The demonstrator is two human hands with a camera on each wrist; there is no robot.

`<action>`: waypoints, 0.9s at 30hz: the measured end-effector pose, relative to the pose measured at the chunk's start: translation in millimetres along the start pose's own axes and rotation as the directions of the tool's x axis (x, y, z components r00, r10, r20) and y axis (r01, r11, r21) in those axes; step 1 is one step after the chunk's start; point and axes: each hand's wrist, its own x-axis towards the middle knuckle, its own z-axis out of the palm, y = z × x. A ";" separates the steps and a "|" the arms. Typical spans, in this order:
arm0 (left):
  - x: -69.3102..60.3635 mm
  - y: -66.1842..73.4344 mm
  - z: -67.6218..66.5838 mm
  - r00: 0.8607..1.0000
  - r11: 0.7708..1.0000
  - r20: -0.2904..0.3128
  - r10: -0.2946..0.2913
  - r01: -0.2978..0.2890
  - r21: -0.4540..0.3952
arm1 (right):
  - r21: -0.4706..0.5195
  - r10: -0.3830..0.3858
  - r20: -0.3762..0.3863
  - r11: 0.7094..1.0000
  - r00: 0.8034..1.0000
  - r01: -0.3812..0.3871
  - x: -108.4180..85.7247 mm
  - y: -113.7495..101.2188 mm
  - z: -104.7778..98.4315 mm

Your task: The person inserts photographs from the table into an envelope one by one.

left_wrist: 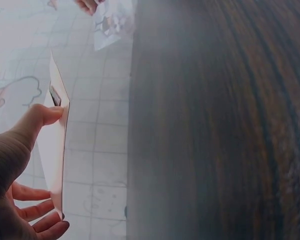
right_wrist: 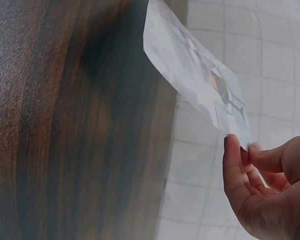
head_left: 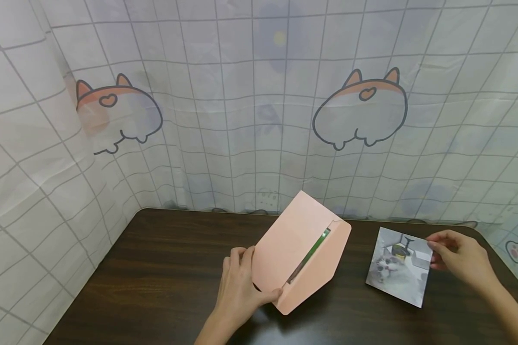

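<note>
A pink envelope [head_left: 280, 235] with its flap raised is held tilted above the table by my left hand [head_left: 241, 282]. The thumb lies on the front near the lower corner and the fingers grip the left edge. Inside the slit of the envelope, a dark green strip [head_left: 314, 249] of something shows; the rest of it is hidden. To the right, my right hand [head_left: 464, 256] pinches a square photo card [head_left: 399, 268] by its upper right corner, between thumb and fingers. A grey and white cat is pictured on the card. In the right wrist view the card [right_wrist: 195, 70] slants up from the fingertips.
A dark brown wooden table [head_left: 164, 268] lies under both hands. Behind it and at the left hangs a white grid-patterned curtain [head_left: 224, 110] printed with corgi rears, meeting the table's back edge.
</note>
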 end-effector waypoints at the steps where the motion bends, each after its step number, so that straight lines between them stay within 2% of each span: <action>1: 0.2 -0.4 0.3 1.000 1.000 -0.004 0.001 -0.001 0.003 | 0.004 -0.003 0.002 1.000 1.000 0.003 -0.3 -0.9 0.0; 13: 0.4 -3.3 1.4 1.000 1.000 -0.028 -0.002 0.002 0.014 | 0.019 -0.025 0.013 1.000 1.000 0.025 -4.1 -15.6 1.0; 27: 2.0 -4.7 1.1 0.999 0.999 -0.035 -0.037 0.038 0.023 | 0.042 -0.060 0.030 0.997 0.998 0.059 -9.5 -32.1 6.5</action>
